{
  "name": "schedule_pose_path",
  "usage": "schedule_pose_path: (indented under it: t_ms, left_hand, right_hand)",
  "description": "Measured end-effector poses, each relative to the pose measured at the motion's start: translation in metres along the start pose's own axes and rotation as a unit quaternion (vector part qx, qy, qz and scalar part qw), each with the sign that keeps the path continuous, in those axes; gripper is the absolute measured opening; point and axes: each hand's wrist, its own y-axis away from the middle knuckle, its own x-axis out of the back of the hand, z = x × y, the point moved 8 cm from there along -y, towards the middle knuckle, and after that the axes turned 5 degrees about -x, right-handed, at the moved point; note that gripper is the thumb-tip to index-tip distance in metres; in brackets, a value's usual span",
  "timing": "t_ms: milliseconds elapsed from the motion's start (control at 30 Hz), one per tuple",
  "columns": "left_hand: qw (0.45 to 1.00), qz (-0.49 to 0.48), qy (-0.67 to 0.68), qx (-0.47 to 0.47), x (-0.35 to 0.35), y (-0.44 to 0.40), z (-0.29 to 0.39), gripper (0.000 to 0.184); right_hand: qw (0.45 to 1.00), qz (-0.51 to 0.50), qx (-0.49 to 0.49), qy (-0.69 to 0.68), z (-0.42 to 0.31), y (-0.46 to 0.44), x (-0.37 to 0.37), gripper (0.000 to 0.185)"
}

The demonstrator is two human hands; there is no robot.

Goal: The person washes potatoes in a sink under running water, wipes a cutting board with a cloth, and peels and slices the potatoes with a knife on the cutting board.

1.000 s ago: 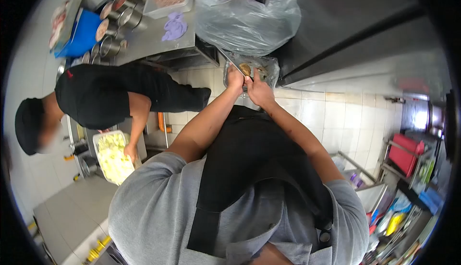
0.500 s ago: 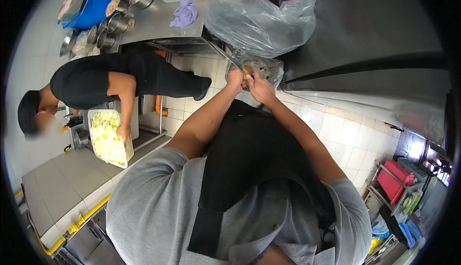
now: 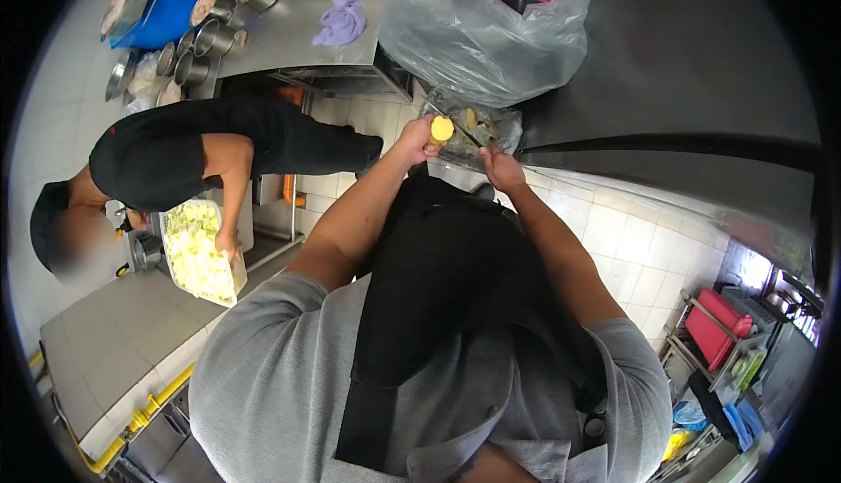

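Note:
My left hand (image 3: 415, 141) is closed round a potato (image 3: 442, 128), whose flat cut face shows yellow and points up. Just to the right, a knife (image 3: 469, 135) is gripped by my right hand (image 3: 502, 169), its blade slanting up and left past the potato's edge. Beneath both hands lies a container lined with a clear plastic bag (image 3: 508, 126); a yellowish piece (image 3: 471, 119) and darker scraps show inside it. The knife's handle is mostly hidden in my fingers.
A large clear bag (image 3: 491, 54) holding dark and pink things stands beyond my hands. On the left, a co-worker (image 3: 166, 146) holds a tub of chopped pale-green food (image 3: 197, 246). A steel table (image 3: 289, 41) carries a purple cloth (image 3: 340, 21). A dark appliance surface (image 3: 683, 54) fills the right.
My hands have moved apart, the right one drawing the knife to the right. The potato showed brown skin before; a yellow cut face is now visible.

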Motion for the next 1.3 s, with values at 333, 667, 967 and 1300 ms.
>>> schedule_pose_path:
  t_ms: [333, 667, 967, 1300]
  left_hand:
    - [0.996, 0.016, 0.052, -0.072, 0.024, -0.007, 0.017, 0.044]
    - [0.994, 0.042, -0.044, -0.096, -0.018, -0.003, 0.005, 0.040]
    - [0.974, 0.116, -0.145, -0.131, -0.011, -0.004, -0.010, 0.037]
    - [0.942, 0.197, -0.202, -0.181, 0.003, 0.006, -0.001, 0.045]
  right_hand:
    - [0.991, 0.079, -0.004, -0.105, -0.035, 0.025, 0.024, 0.059]
    - [0.993, 0.071, -0.040, -0.086, -0.058, 0.049, 0.056, 0.062]
    - [0.995, 0.063, 0.003, -0.072, -0.061, 0.066, 0.043, 0.061]
    - [0.991, 0.115, 0.053, -0.047, -0.077, 0.046, 0.038, 0.054]
